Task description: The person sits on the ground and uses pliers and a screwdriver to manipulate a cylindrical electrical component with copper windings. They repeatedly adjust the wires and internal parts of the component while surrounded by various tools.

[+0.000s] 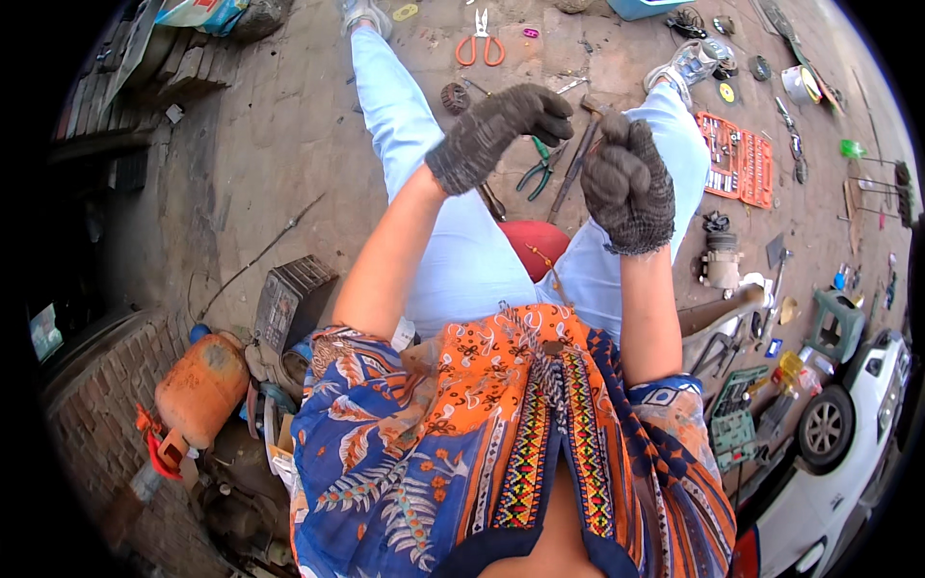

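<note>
Both my hands wear dark knitted gloves and are raised above the ground between my knees. My left hand (506,135) has its fingers bent and loosely apart, with nothing visible in them. My right hand (628,183) is closed into a fist near my right knee; whatever lies inside it, if anything, is hidden. Below and between them lie a hammer (575,159) with a long dark handle and green-handled pliers (536,171). A dark ridged round part (455,98) rests on the ground beside my left hand. Part of a red seat (533,245) shows between my thighs.
Orange-handled snips (480,46) lie ahead. To the right are an open orange socket set (737,159), a metal motor-like part (720,262), a green tool case (737,409) and a white car (848,472). An orange gas cylinder (202,387) stands at left by a dark battery-like box (292,301).
</note>
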A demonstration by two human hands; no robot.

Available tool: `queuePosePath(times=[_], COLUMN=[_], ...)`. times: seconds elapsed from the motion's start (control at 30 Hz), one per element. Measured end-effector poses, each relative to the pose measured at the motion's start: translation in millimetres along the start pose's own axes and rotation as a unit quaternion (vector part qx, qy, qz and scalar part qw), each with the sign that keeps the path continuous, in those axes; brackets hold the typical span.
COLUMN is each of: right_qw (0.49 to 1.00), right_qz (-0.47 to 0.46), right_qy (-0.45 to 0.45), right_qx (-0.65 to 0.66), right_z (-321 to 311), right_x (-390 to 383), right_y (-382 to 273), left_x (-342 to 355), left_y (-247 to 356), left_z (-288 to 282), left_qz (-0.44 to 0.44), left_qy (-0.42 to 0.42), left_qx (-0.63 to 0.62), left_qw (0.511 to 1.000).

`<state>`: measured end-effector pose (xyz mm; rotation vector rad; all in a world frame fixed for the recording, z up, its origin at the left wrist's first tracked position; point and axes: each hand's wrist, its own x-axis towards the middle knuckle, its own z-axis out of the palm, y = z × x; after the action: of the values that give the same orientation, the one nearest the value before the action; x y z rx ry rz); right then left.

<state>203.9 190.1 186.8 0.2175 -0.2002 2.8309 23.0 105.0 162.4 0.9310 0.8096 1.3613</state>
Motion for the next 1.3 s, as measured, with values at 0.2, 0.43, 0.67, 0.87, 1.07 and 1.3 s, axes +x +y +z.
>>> queuePosePath(times=[0.2,0.43,0.67,0.87,1.07,1.3], right_qw=[0.925,0.937,0.926,0.923,0.806,0.758], right_qz=[-0.251,-0.303,-0.323,-0.346,-0.430,-0.433], right_qy=[0.254,0.170,0.166,0.161,0.295,0.347], right_qx=[-0.130,0.024,0.108,0.055,-0.279,-0.344], right_z=[-9,-3,4,8,18,15], right_x=[-9,-18,-27,-40,-63,-66], right_y=[-11,-24,-32,-49,-78,-86], left_x=[-27,-19,-4,0,-22,-23], left_y=[-37,-30,-84,-70,-52,-16], left_z=[70,63,61,77,25,23], left_qz=[-0.095,0.018,0.083,0.018,0.035,-0.041], left_qy=[-0.133,-0.095,0.089,-0.140,-0.098,-0.095], left_qx=[0.194,0.436,0.534,0.358,0.362,0.222], left_qw=[0.967,0.895,0.836,0.923,0.926,0.970])
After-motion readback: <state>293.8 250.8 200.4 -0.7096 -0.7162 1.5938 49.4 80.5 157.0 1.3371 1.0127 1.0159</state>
